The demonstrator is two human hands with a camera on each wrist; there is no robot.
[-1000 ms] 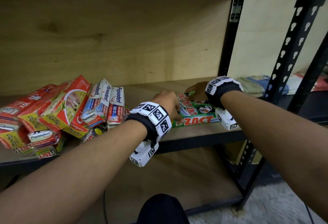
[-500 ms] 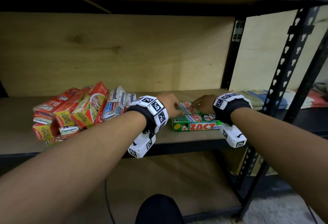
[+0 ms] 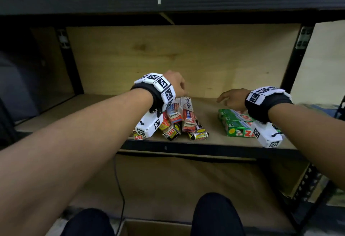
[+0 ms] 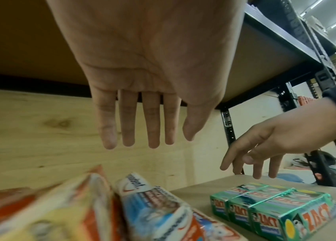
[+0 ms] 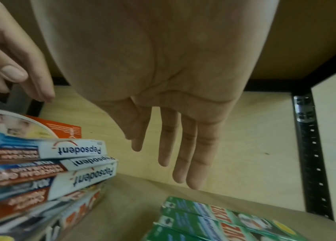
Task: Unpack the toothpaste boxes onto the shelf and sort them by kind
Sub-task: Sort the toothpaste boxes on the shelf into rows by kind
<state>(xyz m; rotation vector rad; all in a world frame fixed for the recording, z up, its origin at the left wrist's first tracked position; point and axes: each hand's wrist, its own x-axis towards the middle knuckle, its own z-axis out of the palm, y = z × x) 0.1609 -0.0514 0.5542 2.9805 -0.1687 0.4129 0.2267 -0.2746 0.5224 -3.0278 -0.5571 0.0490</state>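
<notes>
A bound bundle of green Zact boxes (image 3: pixel 235 123) (image 4: pixel 274 210) (image 5: pixel 214 221) lies flat on the wooden shelf (image 3: pixel 211 118), right of a mixed heap of Pepsodent boxes (image 3: pixel 187 113) (image 5: pixel 59 163) and orange boxes (image 4: pixel 45 208). My left hand (image 3: pixel 176 84) (image 4: pixel 142 138) hovers above the heap, fingers straight, holding nothing. My right hand (image 3: pixel 230 98) (image 5: pixel 169 161) hangs above the back of the green bundle with fingers extended and empty. Neither hand touches a box.
Black metal uprights (image 3: pixel 291 71) frame the bay, with a shelf beam (image 3: pixel 168 2) overhead. A plywood back panel (image 3: pixel 168 58) closes the rear. Folded cloth (image 3: pixel 321 107) lies in the bay to the right. My knees (image 3: pixel 214 215) and a cable (image 3: pixel 119 189) are below.
Both hands have lifted off the green Zact bundle. The left hand has moved left, over the mixed heap. The head view has pulled back and tilted up.
</notes>
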